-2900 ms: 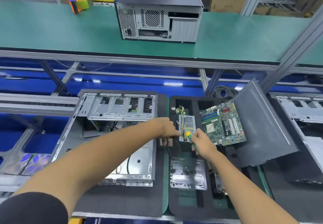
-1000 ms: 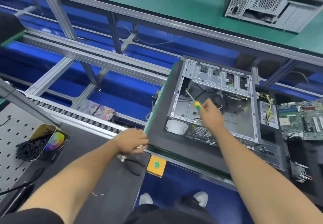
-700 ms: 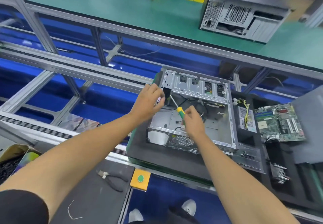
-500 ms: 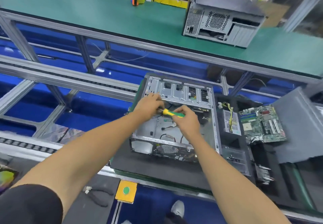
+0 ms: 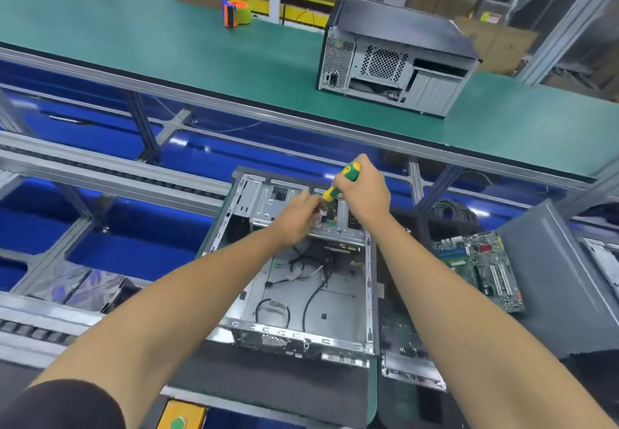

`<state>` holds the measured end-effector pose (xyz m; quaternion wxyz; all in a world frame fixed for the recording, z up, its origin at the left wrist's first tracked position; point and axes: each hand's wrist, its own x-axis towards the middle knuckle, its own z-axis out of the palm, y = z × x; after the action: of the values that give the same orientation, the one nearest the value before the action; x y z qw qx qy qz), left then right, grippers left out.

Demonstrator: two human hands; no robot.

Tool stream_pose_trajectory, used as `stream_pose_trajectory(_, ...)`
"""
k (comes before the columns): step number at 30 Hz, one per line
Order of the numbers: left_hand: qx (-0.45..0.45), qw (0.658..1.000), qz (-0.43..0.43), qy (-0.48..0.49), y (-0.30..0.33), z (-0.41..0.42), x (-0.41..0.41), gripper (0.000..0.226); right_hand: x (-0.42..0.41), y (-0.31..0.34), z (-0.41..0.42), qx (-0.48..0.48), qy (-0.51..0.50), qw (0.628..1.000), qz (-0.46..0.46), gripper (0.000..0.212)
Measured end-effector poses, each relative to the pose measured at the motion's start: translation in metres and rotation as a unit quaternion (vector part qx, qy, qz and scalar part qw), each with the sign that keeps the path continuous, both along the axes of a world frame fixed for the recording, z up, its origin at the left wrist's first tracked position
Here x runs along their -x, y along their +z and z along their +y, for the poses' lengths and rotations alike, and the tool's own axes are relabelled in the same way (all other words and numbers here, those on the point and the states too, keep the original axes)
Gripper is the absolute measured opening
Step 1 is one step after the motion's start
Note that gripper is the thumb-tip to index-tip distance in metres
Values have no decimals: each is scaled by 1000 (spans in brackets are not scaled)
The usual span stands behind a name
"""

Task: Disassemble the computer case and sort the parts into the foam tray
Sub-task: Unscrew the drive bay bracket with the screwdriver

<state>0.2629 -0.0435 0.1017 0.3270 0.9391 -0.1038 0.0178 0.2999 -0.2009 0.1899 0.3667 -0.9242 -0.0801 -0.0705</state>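
Steel computer case (image 5: 301,294) lying open-side up on black foam, long axis running away from viewer. Right hand (image 5: 365,194) grips yellow-green screwdriver (image 5: 340,182), tip angled down-left into drive cage (image 5: 284,207); left hand (image 5: 298,217) fingers curled at tip, hold unclear.

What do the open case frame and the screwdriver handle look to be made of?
Open case frame: bare sheet metal, probably steel, grey and semi-shiny, with stamped slots and folded edges. Screwdriver in the right hand: handle looks like glossy moulded plastic, green with yellow bands, possibly rubber-coated.
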Motion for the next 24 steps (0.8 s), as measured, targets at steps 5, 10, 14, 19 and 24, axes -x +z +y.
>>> stream_pose_trajectory(5,158,979,12,125,1,-15,-22,18,-35,7,3,37,41,998,18,25)
stream_pose_trajectory(10,252,949,30,186,-5,-28,-34,17,-55,5,7,63,88,994,18,20)
stream_pose_trajectory(14,271,944,46,184,-12,-31,-39,16,-66,6,7,79,121,989,33,20)
stream_pose_trajectory(19,289,939,59,179,-13,-27,-40,14,-72,10,7,97,140,985,34,22)
stream_pose_trajectory(24,296,937,67,172,-16,-25,-41,17,-79,20,14,206,175,963,9,20)
